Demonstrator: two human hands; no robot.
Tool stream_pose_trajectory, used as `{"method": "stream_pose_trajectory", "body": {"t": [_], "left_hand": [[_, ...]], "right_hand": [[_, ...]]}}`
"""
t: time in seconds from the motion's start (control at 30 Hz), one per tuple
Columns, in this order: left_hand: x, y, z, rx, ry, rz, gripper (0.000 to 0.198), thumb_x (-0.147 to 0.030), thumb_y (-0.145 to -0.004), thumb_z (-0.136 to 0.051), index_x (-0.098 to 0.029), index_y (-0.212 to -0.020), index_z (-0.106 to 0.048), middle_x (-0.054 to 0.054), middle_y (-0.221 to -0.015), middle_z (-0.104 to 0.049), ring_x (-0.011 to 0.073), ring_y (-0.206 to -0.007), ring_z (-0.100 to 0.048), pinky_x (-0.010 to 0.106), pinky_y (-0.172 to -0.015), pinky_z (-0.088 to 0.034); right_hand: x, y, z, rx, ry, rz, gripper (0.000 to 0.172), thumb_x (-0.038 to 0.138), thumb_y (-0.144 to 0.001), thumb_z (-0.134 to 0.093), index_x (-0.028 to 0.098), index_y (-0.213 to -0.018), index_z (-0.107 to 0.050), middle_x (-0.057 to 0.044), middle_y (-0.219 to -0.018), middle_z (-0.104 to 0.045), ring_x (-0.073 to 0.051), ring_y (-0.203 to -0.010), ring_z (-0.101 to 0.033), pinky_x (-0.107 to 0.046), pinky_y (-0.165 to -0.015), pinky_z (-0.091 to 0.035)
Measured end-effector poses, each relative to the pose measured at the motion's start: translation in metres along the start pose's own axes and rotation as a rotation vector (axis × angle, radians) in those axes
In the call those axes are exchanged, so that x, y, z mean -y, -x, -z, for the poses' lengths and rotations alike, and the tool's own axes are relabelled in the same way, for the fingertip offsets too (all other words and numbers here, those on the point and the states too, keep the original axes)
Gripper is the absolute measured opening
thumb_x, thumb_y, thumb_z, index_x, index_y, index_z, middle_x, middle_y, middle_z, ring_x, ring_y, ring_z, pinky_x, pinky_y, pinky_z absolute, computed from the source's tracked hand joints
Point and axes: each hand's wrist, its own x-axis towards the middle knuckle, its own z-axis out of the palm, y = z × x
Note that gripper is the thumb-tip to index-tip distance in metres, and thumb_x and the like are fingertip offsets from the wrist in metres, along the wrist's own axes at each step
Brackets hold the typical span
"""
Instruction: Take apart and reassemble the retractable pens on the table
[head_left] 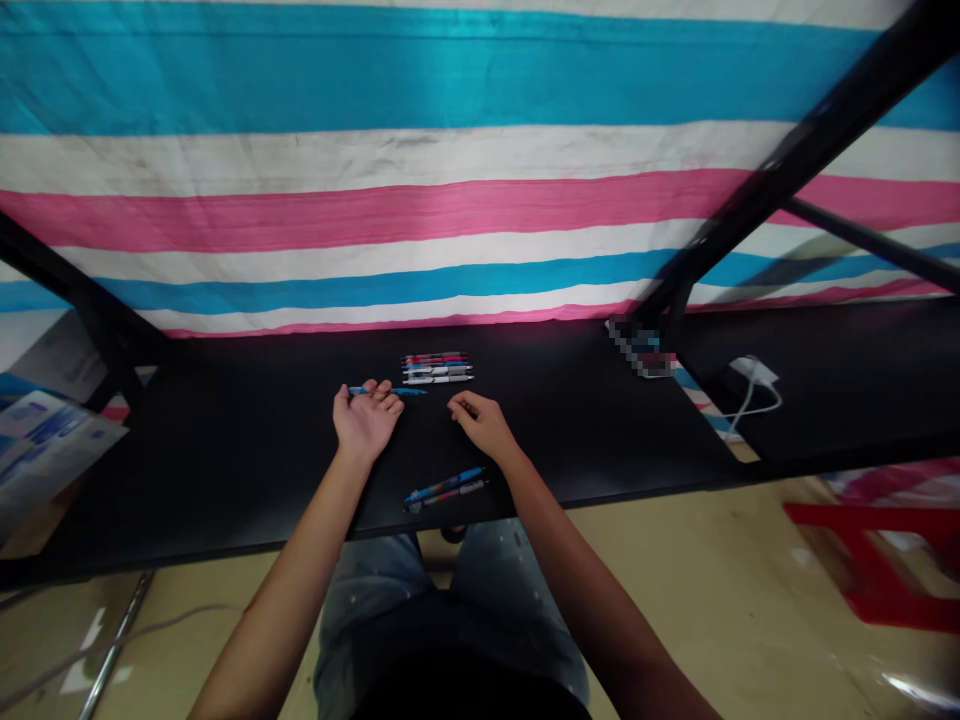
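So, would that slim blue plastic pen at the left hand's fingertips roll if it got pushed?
Probably: the slim blue plastic pen looks round and lies flat on the smooth black table, so a sideways nudge may roll it. It seems thin and light, likely stiff, easy for the left hand to lift.

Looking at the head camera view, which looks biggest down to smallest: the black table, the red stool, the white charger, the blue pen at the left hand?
1. black table
2. red stool
3. white charger and blue pen: both look small and about alike, so I won't rank them.
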Motion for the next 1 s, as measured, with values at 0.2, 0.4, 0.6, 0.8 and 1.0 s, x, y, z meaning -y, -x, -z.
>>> {"method": "stream_pose_trajectory", "body": {"t": [0.2, 0.4, 0.6, 0.8, 1.0], "left_hand": [[-0.0007, -0.0016, 0.0009, -0.019, -0.009, -0.015, 0.042, -0.049, -0.099, -0.033, -0.018, -0.077, -0.050, 0.005, -0.076, -0.051, 0.0136, -0.055, -0.043, 0.028, -0.055, -0.040], [0.0000, -0.0006, -0.0005, -0.005, -0.020, 0.008, 0.039, -0.047, -0.100, -0.036, -0.018, -0.078, -0.052, 0.006, -0.080, -0.054, 0.0138, -0.058, -0.045, 0.027, -0.055, -0.041], [-0.0006, 0.0008, -0.0021, -0.015, -0.006, -0.001, 0.042, -0.052, -0.098, -0.039, -0.018, -0.077, -0.051, 0.006, -0.079, -0.053, 0.0138, -0.058, -0.045, 0.027, -0.055, -0.042], [-0.0010, 0.0016, -0.0049, 0.007, -0.026, 0.043, 0.040, -0.049, -0.099, -0.039, -0.018, -0.076, -0.050, 0.003, -0.076, -0.048, 0.0119, -0.056, -0.043, 0.024, -0.052, -0.039], [-0.0007, 0.0005, -0.0032, -0.020, -0.024, 0.013, 0.039, -0.050, -0.097, -0.043, -0.018, -0.077, -0.052, 0.006, -0.078, -0.053, 0.0122, -0.056, -0.044, 0.024, -0.052, -0.039]], "right_hand": [[-0.0025, -0.0004, -0.0005, 0.004, 0.010, -0.004, 0.022, 0.037, -0.091, -0.056, 0.020, -0.084, -0.067, -0.001, -0.072, -0.065, -0.017, -0.069, -0.061, -0.028, -0.068, -0.044], [-0.0047, -0.0005, -0.0011, 0.002, -0.001, -0.004, 0.020, 0.037, -0.091, -0.056, 0.020, -0.085, -0.067, -0.001, -0.072, -0.066, -0.018, -0.069, -0.062, -0.029, -0.068, -0.045], [-0.0037, -0.0003, -0.0004, 0.006, 0.010, -0.002, 0.022, 0.038, -0.091, -0.056, 0.020, -0.085, -0.067, -0.001, -0.073, -0.066, -0.018, -0.070, -0.063, -0.029, -0.069, -0.045], [-0.0024, -0.0001, -0.0005, 0.006, 0.004, 0.001, 0.022, 0.037, -0.091, -0.056, 0.020, -0.084, -0.066, -0.001, -0.072, -0.065, -0.017, -0.069, -0.061, -0.028, -0.068, -0.045], [-0.0024, 0.0003, -0.0007, 0.005, 0.010, 0.009, 0.023, 0.040, -0.092, -0.056, 0.021, -0.084, -0.066, -0.001, -0.072, -0.065, -0.018, -0.069, -0.061, -0.029, -0.068, -0.046]]}}
